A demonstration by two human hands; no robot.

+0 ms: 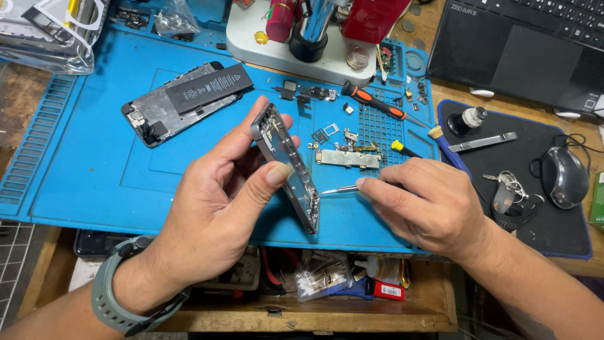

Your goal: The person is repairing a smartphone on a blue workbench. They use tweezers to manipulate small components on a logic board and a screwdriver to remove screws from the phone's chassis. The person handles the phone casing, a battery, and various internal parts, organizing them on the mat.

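L hand (229,189) is coming in from lower left, wrist w/ grey watch (116,293), palm turned toward the body, fingers curled round a phone frame (288,167). It's gripping the frame on edge, tilted, thumb pressing the near side, fingertips behind the top end. Frame is hovering above the blue work mat (82,170), about mid-mat, near the front edge.

R hand (428,204) is reaching in from lower right, knuckles up, fingers pinched narrow on tweezers (340,189); the tip is pointing left, meeting the frame's lower edge.

On the mat behind: a phone board w/ black battery (189,101) lying upper left, a metal plate (349,157) & small loose parts just beyond the frame, an orange-black screwdriver (374,102) lying diagonally. Right of the mat: a black pad (535,182) w/ a mouse (564,176) & keys (509,192). Laptop (522,44) sitting top right.
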